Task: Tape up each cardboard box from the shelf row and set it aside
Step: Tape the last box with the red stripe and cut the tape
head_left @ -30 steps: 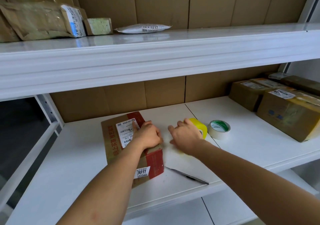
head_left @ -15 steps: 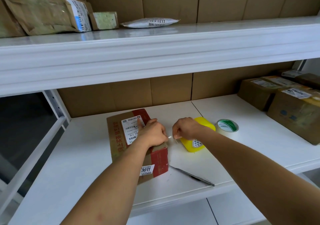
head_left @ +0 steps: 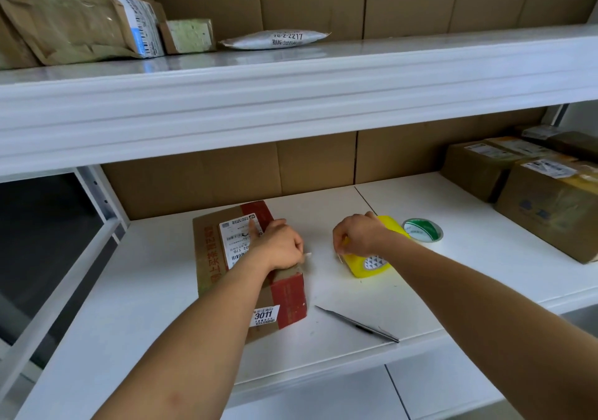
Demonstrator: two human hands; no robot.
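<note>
On the upper shelf (head_left: pixel 291 73), at the far left, lay a crumpled brown paper parcel (head_left: pixel 64 28) with a barcode label, then a small greenish packet (head_left: pixel 189 36) and a flat white mailer bag (head_left: pixel 275 39). Below, on the white lower shelf (head_left: pixel 145 290), the cardboard box (head_left: pixel 213 257) with red tape and a white shipping label sat left of centre, lying flat, a sticker reading 3011 on its near face. The left hand (head_left: pixel 280 246) rested on the box's top right edge, its fingers curled tight and pinching what looked like the free end of a tape strip at the box's right side; the strip itself was clear and hard to make out. A short gap of bare shelf lay between the two hands. The right hand (head_left: pixel 359 236) gripped the yellow tape roll (head_left: pixel 369 262) from above, fingers curled round it, the roll tilted on the shelf with its patterned core facing the camera. Just beside it, to the right, a white tape roll with a green core (head_left: pixel 422 230) lay flat. Nearer the front edge, a thin dark blade or pen-like tool (head_left: pixel 356 324) lay apart from the box and rolls. At the far right stood several brown taped boxes (head_left: pixel 547 206) with labels, close together.
</note>
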